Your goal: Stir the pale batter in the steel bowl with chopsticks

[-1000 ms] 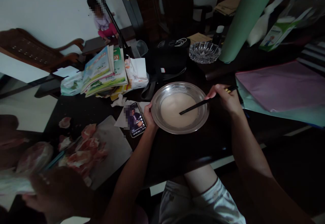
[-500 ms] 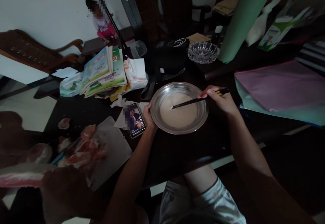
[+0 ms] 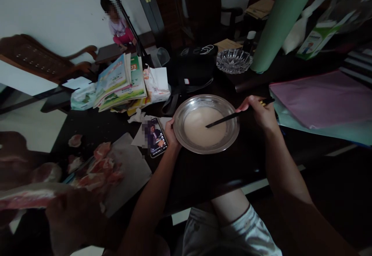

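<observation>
A shiny metal bowl (image 3: 200, 151) stands on the dark table, with a pale, creamy liquid (image 3: 197, 132) inside. My left hand (image 3: 172, 133) grips the bowl's left rim, thumb on top. In my right hand (image 3: 262, 110) is a pair of dark chopsticks (image 3: 225, 119), slanting down to the left. Their tips dip into the liquid near the bowl's middle. A phone (image 3: 157, 138) with a lit screen lies just left of my left hand, on white paper.
At lower left, another person's hand (image 3: 72, 209) holds a blurred pink-and-white slab. Raw meat pieces (image 3: 100, 170) lie nearby. Books (image 3: 120, 81), a glass ashtray (image 3: 234, 61), a green thermos (image 3: 281, 27) and a pink folder (image 3: 325, 97) surround the bowl. Someone sits (image 3: 117, 25) at the back.
My right hand has shifted to the right, and the chopstick tips have moved right and slightly nearer me in the liquid. My left hand keeps its hold on the bowl.
</observation>
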Action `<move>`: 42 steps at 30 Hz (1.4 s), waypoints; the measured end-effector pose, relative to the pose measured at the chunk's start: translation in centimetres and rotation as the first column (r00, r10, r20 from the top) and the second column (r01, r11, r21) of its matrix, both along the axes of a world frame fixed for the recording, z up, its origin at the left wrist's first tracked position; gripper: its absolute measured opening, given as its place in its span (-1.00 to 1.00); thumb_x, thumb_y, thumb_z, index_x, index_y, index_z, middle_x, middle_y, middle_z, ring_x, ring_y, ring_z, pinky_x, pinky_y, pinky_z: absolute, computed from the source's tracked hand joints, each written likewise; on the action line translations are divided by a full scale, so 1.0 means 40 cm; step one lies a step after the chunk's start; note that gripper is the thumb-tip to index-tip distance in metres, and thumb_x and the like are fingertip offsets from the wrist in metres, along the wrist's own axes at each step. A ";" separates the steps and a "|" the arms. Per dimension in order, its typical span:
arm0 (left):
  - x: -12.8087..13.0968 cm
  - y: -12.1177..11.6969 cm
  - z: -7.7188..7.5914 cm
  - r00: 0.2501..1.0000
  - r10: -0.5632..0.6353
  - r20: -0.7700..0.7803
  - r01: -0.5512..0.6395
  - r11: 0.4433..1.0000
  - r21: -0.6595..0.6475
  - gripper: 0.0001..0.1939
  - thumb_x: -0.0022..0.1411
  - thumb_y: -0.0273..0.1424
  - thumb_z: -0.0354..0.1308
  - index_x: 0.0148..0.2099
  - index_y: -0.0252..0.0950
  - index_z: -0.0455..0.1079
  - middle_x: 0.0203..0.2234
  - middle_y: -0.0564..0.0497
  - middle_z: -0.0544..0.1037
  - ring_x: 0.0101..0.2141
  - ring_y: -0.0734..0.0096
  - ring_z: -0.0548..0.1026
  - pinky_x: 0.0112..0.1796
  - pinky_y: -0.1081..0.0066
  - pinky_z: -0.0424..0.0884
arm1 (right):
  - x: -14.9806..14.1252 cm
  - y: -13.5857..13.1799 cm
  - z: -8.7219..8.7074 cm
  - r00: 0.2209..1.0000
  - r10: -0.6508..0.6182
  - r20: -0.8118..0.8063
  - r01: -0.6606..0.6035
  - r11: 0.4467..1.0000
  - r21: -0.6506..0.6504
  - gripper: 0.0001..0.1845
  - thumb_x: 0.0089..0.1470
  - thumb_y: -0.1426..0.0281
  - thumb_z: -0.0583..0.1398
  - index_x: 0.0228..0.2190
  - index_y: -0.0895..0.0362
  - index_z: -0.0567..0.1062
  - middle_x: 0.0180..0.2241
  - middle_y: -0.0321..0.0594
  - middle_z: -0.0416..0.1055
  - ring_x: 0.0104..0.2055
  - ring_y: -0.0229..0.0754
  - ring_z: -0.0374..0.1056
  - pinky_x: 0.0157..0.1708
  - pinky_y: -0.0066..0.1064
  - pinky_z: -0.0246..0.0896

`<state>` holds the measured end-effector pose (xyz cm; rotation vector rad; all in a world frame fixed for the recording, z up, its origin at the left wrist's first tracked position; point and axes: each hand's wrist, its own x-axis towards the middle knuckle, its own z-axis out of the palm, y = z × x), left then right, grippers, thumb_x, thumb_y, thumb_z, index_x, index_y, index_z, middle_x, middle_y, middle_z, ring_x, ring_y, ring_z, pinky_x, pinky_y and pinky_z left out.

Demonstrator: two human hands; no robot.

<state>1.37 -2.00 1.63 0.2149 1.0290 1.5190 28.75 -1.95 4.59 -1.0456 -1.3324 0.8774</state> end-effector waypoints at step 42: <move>0.000 0.000 0.003 1.000 -0.017 0.022 0.017 1.000 -0.007 -0.87 0.00 -0.33 0.10 -0.50 -0.24 0.40 -0.61 0.05 0.54 -0.24 0.20 0.61 -0.19 0.37 0.50 | 0.004 0.003 -0.004 1.000 0.018 0.012 -0.018 1.000 -0.011 -0.51 0.15 -0.04 0.20 -0.61 0.01 0.55 -0.53 -0.22 0.57 -0.40 -0.09 0.49 -0.21 -0.18 0.41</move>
